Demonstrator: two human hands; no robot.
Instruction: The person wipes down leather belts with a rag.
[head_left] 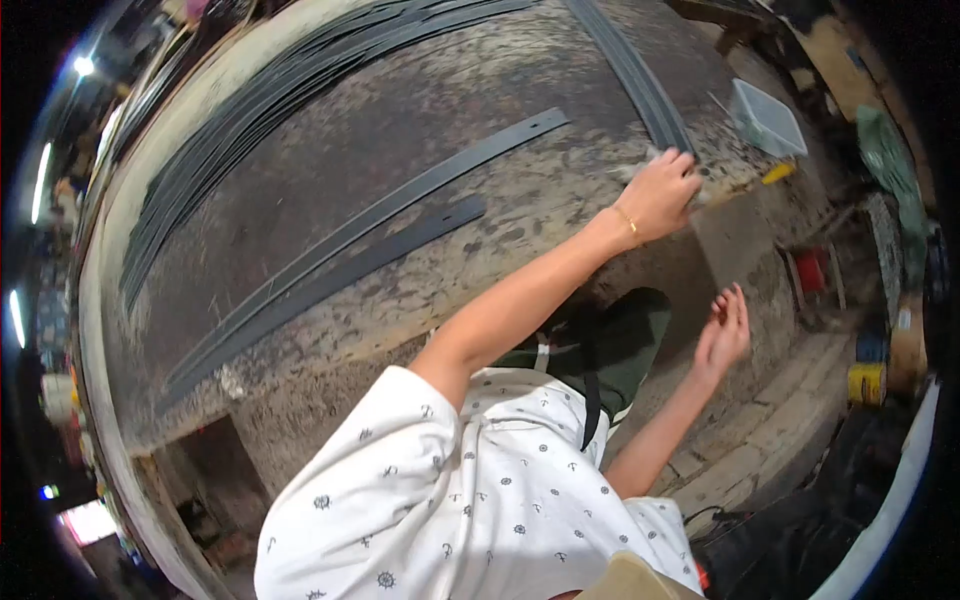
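Observation:
My left hand (660, 195), with a thin bracelet at its wrist, is at the near end of a bundle of long dark flat strips (640, 85). Its fingers are curled around a pale rag (648, 165), mostly hidden by the hand and slightly blurred. My right hand (725, 335) is raised beside the table's edge, fingers extended, holding nothing. Left of my left hand, a long grey strip (440, 170) with holes at its end lies across the worn tabletop (560, 190). A shorter dark strip (420, 230) lies alongside it, nearer to me.
A large stack of dark strips (250, 120) curves along the table's far left side. A clear plastic tub (768, 118) and a yellow-handled object (778, 173) sit at the right corner. Further right are a red object (812, 270) and a yellow tin (867, 384).

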